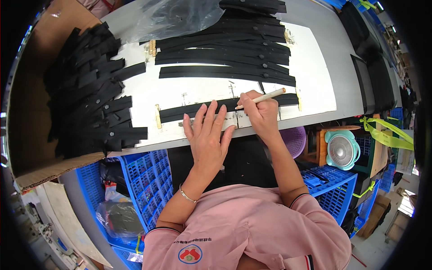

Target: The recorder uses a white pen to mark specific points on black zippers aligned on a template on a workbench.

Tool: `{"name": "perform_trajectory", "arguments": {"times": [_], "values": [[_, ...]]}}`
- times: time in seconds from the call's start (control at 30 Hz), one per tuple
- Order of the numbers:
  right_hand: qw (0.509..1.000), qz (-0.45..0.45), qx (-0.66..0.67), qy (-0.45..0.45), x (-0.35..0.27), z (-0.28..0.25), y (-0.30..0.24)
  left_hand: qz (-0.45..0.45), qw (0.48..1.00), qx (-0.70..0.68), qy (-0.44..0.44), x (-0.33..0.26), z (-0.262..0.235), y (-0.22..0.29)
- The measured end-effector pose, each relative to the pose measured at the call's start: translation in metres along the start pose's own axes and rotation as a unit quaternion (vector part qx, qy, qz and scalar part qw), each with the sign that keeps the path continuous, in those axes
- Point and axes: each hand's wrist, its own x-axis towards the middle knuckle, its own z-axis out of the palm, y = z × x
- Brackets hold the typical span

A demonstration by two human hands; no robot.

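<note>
Evidently, the black strip (230,104) is lying across the white board (315,85), looking light, soft and floppy, hardly fragile; its end toward nine o'clock is probably offering the easiest pinch. From seven o'clock the left hand (207,139) is resting spread, fingertips on the strip; near three o'clock the right hand (261,112) is pinching a pale pen (272,94). Other strips (225,74) are lying at twelve o'clock.

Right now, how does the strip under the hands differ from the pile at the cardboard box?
The strip is laid out flat on the white board; the pile at the cardboard box is a jumbled heap. The left hand rests spread on the strip and the right hand holds a pen at it; neither touches the pile. Both look black.
</note>
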Motion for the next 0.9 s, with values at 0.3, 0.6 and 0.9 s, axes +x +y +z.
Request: {"name": "perform_trajectory", "arguments": {"times": [0.3, 0.6, 0.9], "values": [[0.999, -0.009, 0.007, -0.038, -0.002, -0.006, 0.004, 0.003, 1.000, 0.014, 0.002, 0.001, 0.002, 0.001], [0.987, 0.071, 0.044, 0.136, 0.005, -0.085, 0.012, 0.003, 1.000, 0.018, -0.004, 0.001, 0.001, 0.003], [0.991, 0.052, 0.027, 0.120, 0.004, -0.089, 0.038, 0.057, 0.995, -0.074, 0.024, 0.042, 0.029, 0.051]]}}
